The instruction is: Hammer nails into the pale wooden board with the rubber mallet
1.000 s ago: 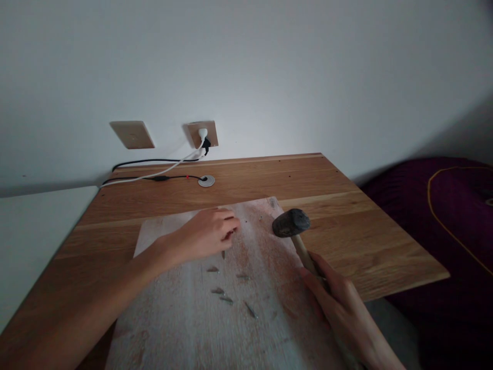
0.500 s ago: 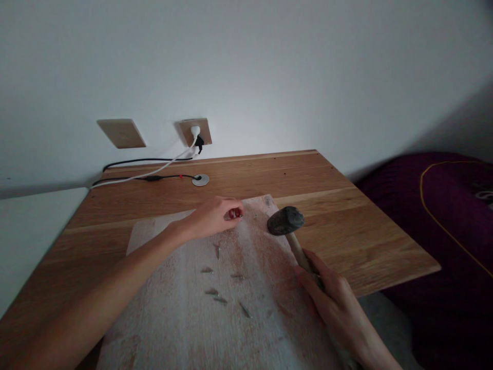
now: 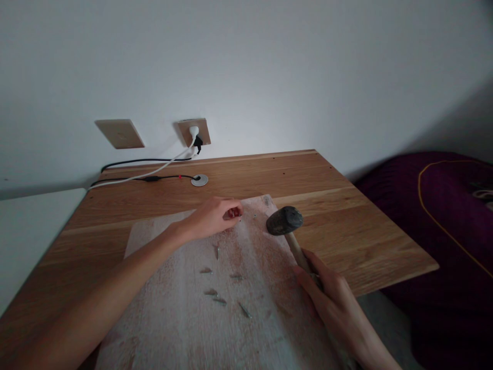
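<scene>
My left hand [image 3: 223,213] is at the far part of a pale, worn wooden board [image 3: 162,318], its thumb and fingers pinched together. Between the fingertips is a small nail, mostly hidden; only a tiny glint of metal shows. My right hand [image 3: 333,293] grips the wooden handle of a rubber mallet [image 3: 285,221]. The mallet's black head is just right of the board's far corner, apart from my left hand. Several loose metal nails, among them one nail [image 3: 245,309] nearest me, lie scattered on the board. A small shiny nail head [image 3: 254,215] shows right of my left fingertips.
The board rests on a wooden tabletop [image 3: 370,221] against a white wall. Black and white cables [image 3: 154,172] run from a wall socket [image 3: 194,132] along the table's back left. A round cable grommet [image 3: 199,180] sits there. A purple cover [image 3: 454,216] is at the right.
Both hands and the mallet stay almost where they were. The whole view has shifted very slightly; the nails lie as before.
</scene>
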The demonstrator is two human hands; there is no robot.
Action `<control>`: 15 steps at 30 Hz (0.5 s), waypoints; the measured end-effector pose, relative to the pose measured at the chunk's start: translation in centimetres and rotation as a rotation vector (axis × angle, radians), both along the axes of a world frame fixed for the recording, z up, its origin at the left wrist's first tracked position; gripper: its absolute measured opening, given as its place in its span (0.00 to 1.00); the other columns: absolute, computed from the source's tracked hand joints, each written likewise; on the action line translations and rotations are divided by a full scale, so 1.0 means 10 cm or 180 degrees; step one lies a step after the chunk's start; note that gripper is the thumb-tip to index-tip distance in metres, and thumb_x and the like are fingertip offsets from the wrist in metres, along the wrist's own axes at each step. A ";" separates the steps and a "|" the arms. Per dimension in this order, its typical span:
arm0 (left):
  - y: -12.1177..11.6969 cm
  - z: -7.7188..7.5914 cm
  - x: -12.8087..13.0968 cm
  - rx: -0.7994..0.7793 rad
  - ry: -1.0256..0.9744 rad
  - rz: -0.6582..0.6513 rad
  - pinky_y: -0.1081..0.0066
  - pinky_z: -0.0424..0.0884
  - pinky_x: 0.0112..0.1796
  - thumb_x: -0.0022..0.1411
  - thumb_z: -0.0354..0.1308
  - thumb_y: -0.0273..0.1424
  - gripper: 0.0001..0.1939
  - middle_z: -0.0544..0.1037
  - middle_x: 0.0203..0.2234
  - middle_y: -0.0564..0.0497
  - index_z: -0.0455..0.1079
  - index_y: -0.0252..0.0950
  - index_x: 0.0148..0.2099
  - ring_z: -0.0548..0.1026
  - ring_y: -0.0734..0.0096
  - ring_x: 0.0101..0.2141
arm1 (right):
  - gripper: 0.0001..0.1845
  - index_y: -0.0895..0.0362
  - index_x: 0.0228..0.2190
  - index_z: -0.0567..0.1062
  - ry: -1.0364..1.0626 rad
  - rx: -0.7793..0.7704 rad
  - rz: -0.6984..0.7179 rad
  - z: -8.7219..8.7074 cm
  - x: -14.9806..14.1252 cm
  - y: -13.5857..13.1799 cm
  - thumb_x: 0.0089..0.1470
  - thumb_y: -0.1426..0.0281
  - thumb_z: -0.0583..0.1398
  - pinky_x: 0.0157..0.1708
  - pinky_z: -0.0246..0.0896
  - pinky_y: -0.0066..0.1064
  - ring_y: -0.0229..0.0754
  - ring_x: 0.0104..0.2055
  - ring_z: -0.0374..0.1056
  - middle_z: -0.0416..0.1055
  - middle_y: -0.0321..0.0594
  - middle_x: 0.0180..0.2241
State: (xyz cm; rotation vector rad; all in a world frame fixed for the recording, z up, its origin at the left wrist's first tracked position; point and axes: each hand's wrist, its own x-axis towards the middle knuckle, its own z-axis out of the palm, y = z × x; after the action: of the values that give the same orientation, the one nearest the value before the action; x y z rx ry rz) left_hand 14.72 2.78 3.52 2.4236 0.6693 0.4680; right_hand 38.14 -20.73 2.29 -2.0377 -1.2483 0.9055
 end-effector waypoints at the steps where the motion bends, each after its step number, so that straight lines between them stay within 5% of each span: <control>1: 0.01 -0.01 0.00 -0.0007 -0.0002 -0.0014 0.71 0.67 0.36 0.67 0.64 0.23 0.03 0.82 0.33 0.52 0.77 0.35 0.42 0.77 0.71 0.32 | 0.46 0.65 0.63 0.74 -0.0009 0.0014 -0.0002 0.00 0.00 0.00 0.65 0.40 0.53 0.18 0.58 0.32 0.44 0.17 0.63 0.63 0.30 0.16; 15: 0.02 -0.17 0.01 -0.0077 -0.0258 -0.0007 0.72 0.67 0.36 0.65 0.65 0.22 0.05 0.80 0.33 0.54 0.77 0.36 0.41 0.75 0.72 0.31 | 0.51 0.70 0.66 0.69 0.0034 -0.0180 0.0150 0.06 -0.01 0.02 0.65 0.39 0.50 0.17 0.60 0.34 0.47 0.15 0.64 0.65 0.31 0.14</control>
State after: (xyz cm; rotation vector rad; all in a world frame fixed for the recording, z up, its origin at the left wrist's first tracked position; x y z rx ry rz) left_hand 14.81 2.96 1.87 2.3690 0.6338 0.5510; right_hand 38.06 -20.49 2.92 -2.0523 -1.2833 0.9826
